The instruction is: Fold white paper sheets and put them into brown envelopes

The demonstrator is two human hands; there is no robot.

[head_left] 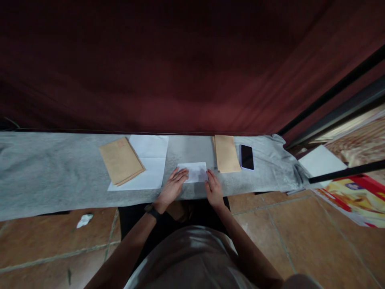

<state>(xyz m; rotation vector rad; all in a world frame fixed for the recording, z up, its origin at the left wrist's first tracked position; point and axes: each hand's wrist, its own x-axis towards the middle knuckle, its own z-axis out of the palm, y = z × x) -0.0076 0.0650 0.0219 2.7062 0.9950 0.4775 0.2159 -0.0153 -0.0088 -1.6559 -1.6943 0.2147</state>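
Note:
A small white folded paper lies on the grey cloth in front of me. My left hand rests with its fingers stretched flat over the paper's left end. At the right edge of the paper is my right hand, its fingers extended and touching or just beside that edge. Neither hand is closed around anything. Left of my hands, a stack of brown envelopes lies partly over larger white sheets. On the right, more brown envelopes sit in a small pile.
A phone with a dark screen lies right of the envelopes. The grey cloth covers a narrow table against a dark red curtain. A colourful box and black bars stand at the right; a crumpled white scrap is on the tiled floor.

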